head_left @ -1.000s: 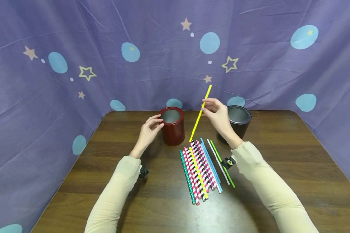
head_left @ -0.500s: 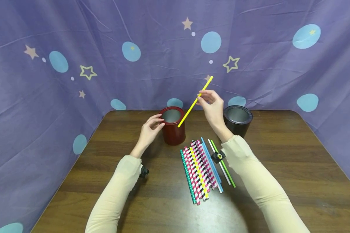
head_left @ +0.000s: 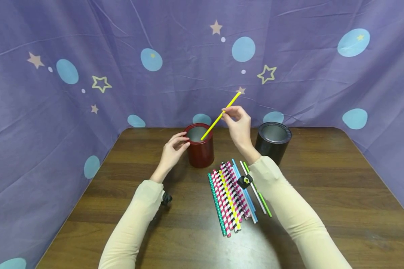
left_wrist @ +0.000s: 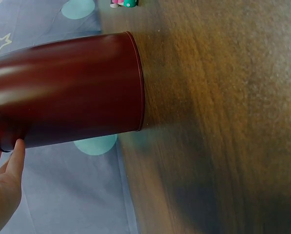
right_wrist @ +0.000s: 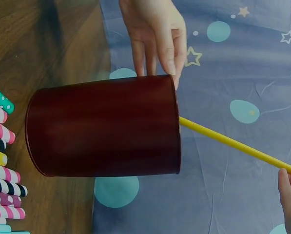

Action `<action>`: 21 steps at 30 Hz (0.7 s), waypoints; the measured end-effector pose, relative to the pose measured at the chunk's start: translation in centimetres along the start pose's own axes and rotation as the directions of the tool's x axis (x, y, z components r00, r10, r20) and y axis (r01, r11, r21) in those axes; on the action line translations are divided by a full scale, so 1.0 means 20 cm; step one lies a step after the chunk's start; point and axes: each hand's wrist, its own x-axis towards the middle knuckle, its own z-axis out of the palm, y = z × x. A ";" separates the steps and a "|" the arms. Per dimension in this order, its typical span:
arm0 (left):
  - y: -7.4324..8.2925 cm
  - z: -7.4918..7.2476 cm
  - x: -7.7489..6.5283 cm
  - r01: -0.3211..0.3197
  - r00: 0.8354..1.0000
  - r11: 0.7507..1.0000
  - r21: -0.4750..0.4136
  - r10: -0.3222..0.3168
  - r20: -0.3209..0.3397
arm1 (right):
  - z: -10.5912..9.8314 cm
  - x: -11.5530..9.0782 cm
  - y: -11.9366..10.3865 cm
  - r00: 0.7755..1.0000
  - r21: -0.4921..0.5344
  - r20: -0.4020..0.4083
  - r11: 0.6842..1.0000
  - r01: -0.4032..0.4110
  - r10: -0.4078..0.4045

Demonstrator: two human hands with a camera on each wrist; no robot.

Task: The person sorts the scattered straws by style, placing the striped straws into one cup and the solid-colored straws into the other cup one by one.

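Between the thumb and fingers of my right hand (head_left: 238,125) is a yellow straw (head_left: 220,116), pinched near its middle and tilted. Its lower end is at the mouth of a dark red cylindrical container (head_left: 201,155); how far inside cannot be told. My left hand (head_left: 174,149) holds the container's left side at the rim. In the right wrist view, the left thumb (right_wrist: 168,61) lies against the outside wall and a finger reaches past the rim. In front of the container, several patterned and plain straws (head_left: 227,200) lie side by side on the table.
A black cylindrical container (head_left: 272,145) stands upright behind the right forearm, its mouth uncovered. White and green straws (head_left: 265,203) lie slightly apart at the row's right, partly under the right wrist. A purple patterned cloth (head_left: 121,45) hangs behind the wooden table (head_left: 340,194).
My right hand has moved left with the yellow straw, lifting then lowering slightly. The straw's lower end has gone from above the row to the red container's mouth. The left hand has stayed put.
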 end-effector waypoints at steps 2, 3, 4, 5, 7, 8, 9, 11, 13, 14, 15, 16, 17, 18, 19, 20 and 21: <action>0.00 0.00 0.00 -0.002 1.000 1.000 0.003 0.002 0.000 | 0.01 0.00 0.01 1.000 -0.019 0.009 1.000 0.006 -0.006; 0.00 0.00 0.00 -0.003 1.000 1.000 0.003 0.003 0.000 | 0.01 -0.01 0.01 1.000 -0.033 0.016 0.999 0.010 -0.009; 0.00 0.00 0.00 -0.004 1.000 1.000 0.003 0.004 -0.001 | 0.02 -0.01 0.01 1.000 -0.050 0.023 0.999 0.014 -0.013; 0.00 0.00 0.00 -0.004 1.000 1.000 0.003 0.004 -0.001 | 0.02 -0.01 0.01 0.999 -0.066 0.033 0.998 0.018 -0.016; 0.00 0.00 0.00 -0.005 1.000 1.000 0.001 0.005 -0.002 | 0.02 -0.02 0.01 0.998 -0.099 0.054 0.995 0.022 -0.017; 0.00 0.00 0.00 -0.006 1.000 1.000 -0.001 0.006 -0.001 | 0.02 -0.03 0.01 0.998 -0.114 0.065 0.993 0.021 -0.014; -0.01 0.00 0.00 -0.007 1.000 1.000 -0.001 0.007 -0.001 | 0.02 -0.03 0.01 0.997 -0.132 0.076 0.991 0.018 -0.008; -0.01 0.00 0.00 -0.008 1.000 1.000 -0.002 0.008 0.001 | 0.02 -0.04 0.01 0.995 -0.160 0.103 0.987 0.011 0.006; -0.01 0.00 0.00 -0.011 1.000 1.000 -0.006 0.011 0.003 | 0.01 -0.05 0.02 0.992 -0.184 0.127 0.983 -0.001 0.024; 0.00 0.00 0.00 -0.011 1.000 1.000 -0.007 0.011 0.003 | 0.00 -0.05 0.02 0.990 -0.192 0.137 0.981 -0.005 0.032; 0.00 0.01 0.00 -0.010 1.000 1.000 -0.007 0.010 0.002 | 0.00 -0.05 0.02 0.989 -0.199 0.145 0.980 -0.008 0.037; 0.00 0.01 0.00 -0.010 1.000 1.000 -0.011 0.010 0.001 | -0.01 -0.06 0.02 0.987 -0.206 0.152 0.979 -0.011 0.043; 0.00 0.01 0.00 -0.009 1.000 1.000 -0.017 0.009 0.001 | -0.02 -0.06 0.02 0.986 -0.213 0.157 0.977 -0.016 0.050; 0.00 0.01 0.00 -0.009 1.000 1.000 -0.023 0.009 0.001 | -0.03 -0.06 0.02 0.985 -0.219 0.163 0.976 -0.020 0.057; 0.00 0.00 0.00 -0.008 1.000 1.000 -0.028 0.008 0.001 | -0.03 -0.06 0.01 0.984 -0.227 0.168 0.974 -0.023 0.063; 0.00 0.00 0.00 -0.007 1.000 0.999 -0.032 0.007 0.001 | -0.04 -0.06 0.01 0.982 -0.235 0.175 0.972 -0.027 0.069; 0.00 0.00 0.00 -0.006 1.000 0.999 -0.037 0.006 0.001 | -0.05 -0.06 0.01 0.980 -0.241 0.183 0.970 -0.032 0.078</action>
